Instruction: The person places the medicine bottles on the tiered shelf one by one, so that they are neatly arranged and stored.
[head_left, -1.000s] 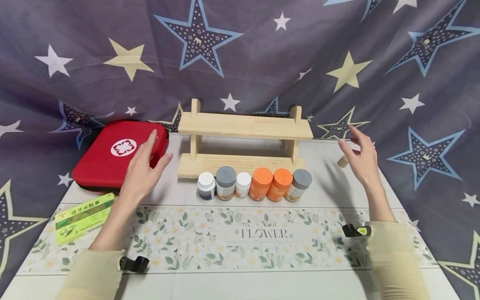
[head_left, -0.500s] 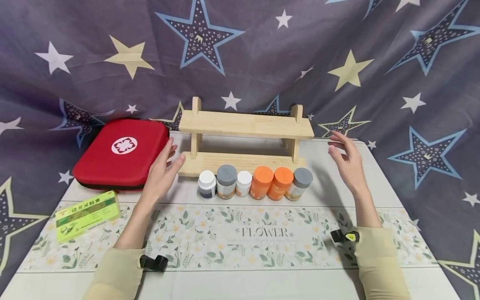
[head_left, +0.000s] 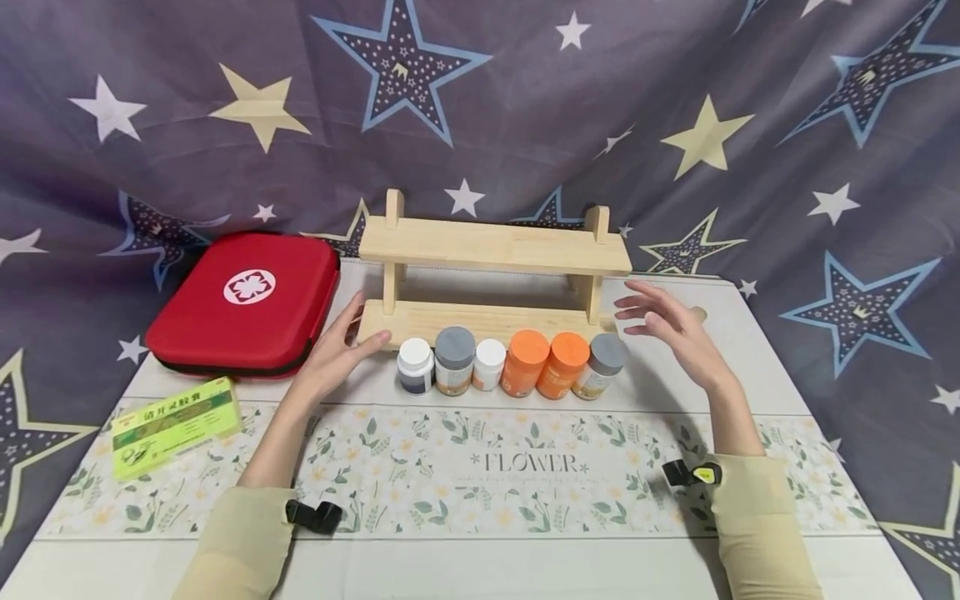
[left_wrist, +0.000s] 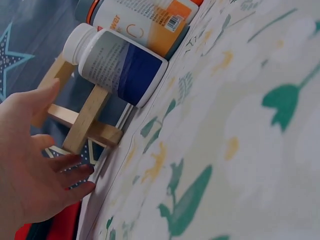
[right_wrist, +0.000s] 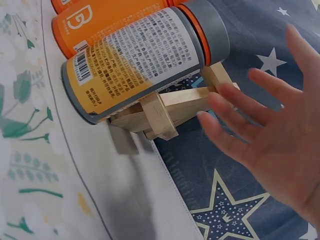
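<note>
A two-tier wooden shelf (head_left: 495, 250) stands at the back of the table. My left hand (head_left: 330, 354) is at the left end of its lower board, thumb and fingers spread; whether it touches the wood I cannot tell. Off the shelf's right end, my right hand (head_left: 678, 337) hovers with relaxed fingers and holds nothing. Upright in a row before the shelf are a white bottle with a dark blue label (left_wrist: 125, 65), a grey-capped bottle (head_left: 453, 358), a small white bottle (head_left: 488, 364), two orange bottles (head_left: 527, 362) and another grey-capped bottle (right_wrist: 135, 60), nearest my right hand.
At the left lies a red zippered case (head_left: 202, 317) with a white emblem. A yellow-green medicine box (head_left: 176, 427) rests before it. A small beige object (head_left: 699, 314) shows partly behind my right hand. A starry cloth (head_left: 525, 100) hangs behind the table.
My left hand has moved right, from over the red case to the shelf's left end. My right hand has moved left and lower toward the shelf's right end. The bottles stay put.
</note>
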